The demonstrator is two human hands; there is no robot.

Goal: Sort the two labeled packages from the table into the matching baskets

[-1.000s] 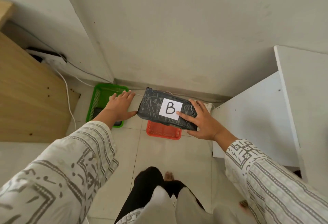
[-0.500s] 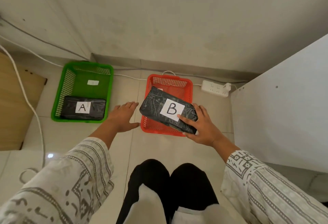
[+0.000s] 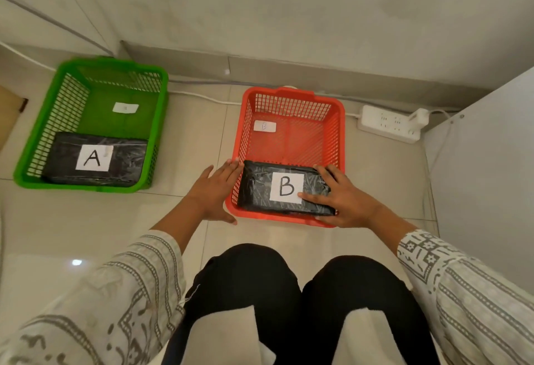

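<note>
A black package labelled B (image 3: 261,188) lies at the near end of the red basket (image 3: 339,130), which has a small B tag on its floor. My right hand (image 3: 339,197) grips the package's right end, thumb on the label. My left hand (image 3: 215,191) is flat with fingers apart, against the red basket's left wall, holding nothing. A second black package labelled A (image 3: 92,159) lies in the green basket (image 3: 57,96) to the left.
Both baskets stand on a tiled floor by a wall. A white power strip (image 3: 388,123) with a cable lies right of the red basket. A white cabinet side (image 3: 485,148) rises at the right. My knees fill the bottom centre.
My right hand has lowered the B package from above the red basket down into its near end. My left hand moved right to the basket's left wall. The view came closer.
</note>
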